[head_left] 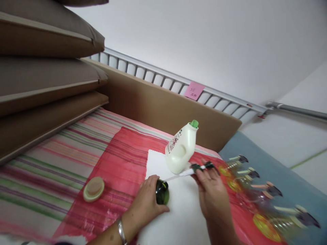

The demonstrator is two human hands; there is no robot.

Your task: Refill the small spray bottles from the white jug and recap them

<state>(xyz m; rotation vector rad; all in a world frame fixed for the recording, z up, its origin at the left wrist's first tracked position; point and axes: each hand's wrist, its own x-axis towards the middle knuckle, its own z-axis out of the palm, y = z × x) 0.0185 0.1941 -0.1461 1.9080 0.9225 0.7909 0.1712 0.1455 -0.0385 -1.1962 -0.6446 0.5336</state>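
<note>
Left forearm (109, 234) at bottom edge; left hand (145, 199), lower centre, curled round dark green bottle (163, 197). Right hand (213, 190), lower right, pinching pump (187, 172), long axis slanting down-left, tube (175, 177) meeting bottle's top; whether inside, cannot tell.

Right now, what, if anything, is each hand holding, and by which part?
The left hand grips a green bottle around its side; the right hand holds a white pump by its dark end.

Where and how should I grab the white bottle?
Probably at the side of the white bottle, right of its oval hollow, coming from the right: the body curves there like a handle. Whether the hollow goes through is unclear.
</note>
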